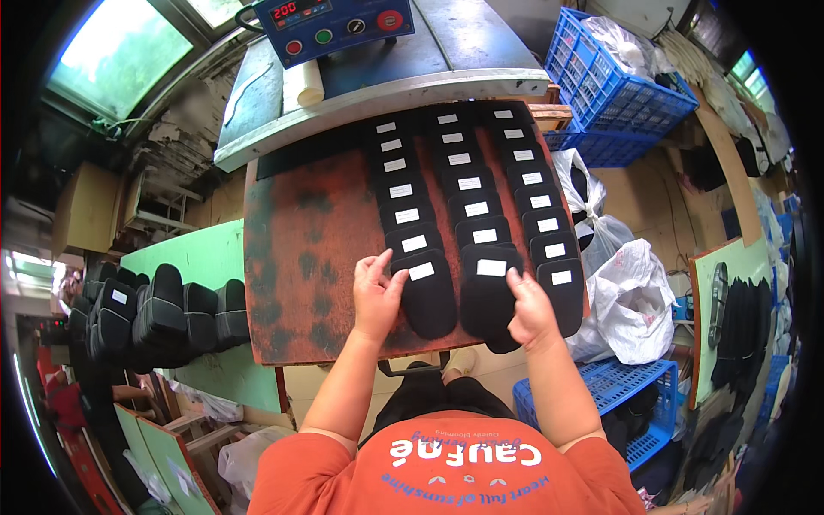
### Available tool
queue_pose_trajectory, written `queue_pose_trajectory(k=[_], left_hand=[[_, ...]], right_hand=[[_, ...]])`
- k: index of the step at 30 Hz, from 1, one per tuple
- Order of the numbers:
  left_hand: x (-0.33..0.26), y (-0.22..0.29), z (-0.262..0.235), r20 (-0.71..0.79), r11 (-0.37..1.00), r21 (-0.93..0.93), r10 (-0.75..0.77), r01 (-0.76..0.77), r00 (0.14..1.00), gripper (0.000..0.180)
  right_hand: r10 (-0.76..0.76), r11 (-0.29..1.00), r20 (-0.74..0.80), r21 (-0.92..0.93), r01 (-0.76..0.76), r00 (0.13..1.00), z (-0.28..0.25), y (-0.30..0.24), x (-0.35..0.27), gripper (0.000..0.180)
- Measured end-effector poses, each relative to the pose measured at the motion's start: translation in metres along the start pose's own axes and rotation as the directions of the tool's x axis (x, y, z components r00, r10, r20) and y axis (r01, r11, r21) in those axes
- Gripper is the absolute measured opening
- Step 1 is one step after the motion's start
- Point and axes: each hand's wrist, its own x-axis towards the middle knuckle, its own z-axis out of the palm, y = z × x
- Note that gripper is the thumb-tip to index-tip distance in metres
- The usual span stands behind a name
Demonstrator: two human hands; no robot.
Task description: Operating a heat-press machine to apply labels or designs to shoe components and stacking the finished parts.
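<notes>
Black padded fabric pieces with rounded ends and small white labels lie overlapping in three columns on a reddish-brown board (300,257). Over the front end of the middle column, my right hand (532,313) grips the right edge of one black fabric piece (491,296), thumb on top near its label. Part of another dark piece shows below its lower edge. My left hand (375,296) is at the upper left corner of the front piece in the left column (429,305), its thumb and fingertips apart beside the label. The right column's front piece (562,300) lies beyond my right hand.
Behind the board stands a metal press table (446,81) with a blue control box (335,30) and a pale roll (303,83). Dark padded items (159,309) are heaped on a green surface at left. Blue crates (592,94) and white bags (631,300) stand at right.
</notes>
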Motion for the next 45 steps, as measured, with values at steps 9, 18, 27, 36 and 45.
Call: queue_pose_trajectory(k=[9,18,27,36,45], left_hand=[[-0.035,0.017,-0.003,0.256,0.845,-0.287,-0.387,0.452,0.886,0.029],[-0.042,0.004,0.008,0.114,0.920,-0.165,-0.340,0.356,0.933,0.034],[-0.036,0.003,-0.092,-0.334,0.923,0.384,0.119,0.020,0.935,0.036],[0.005,-0.007,-0.346,-0.813,0.344,0.555,0.032,0.757,0.582,0.065],[-0.027,0.018,-0.328,-0.395,0.575,0.816,0.474,0.062,0.787,0.044]], right_hand=[[0.052,0.962,0.043,-0.269,-0.039,0.998,0.029,0.034,-0.029,0.036],[-0.320,0.504,0.172,-0.802,0.321,0.932,0.025,0.062,-0.014,0.058],[-0.341,0.238,0.422,-0.826,0.512,0.840,0.059,0.032,-0.054,0.034],[-0.116,0.313,0.596,-0.737,0.599,0.794,0.136,0.070,-0.032,0.024],[0.042,0.650,0.646,-0.597,0.471,0.762,0.256,0.152,0.019,0.068]])
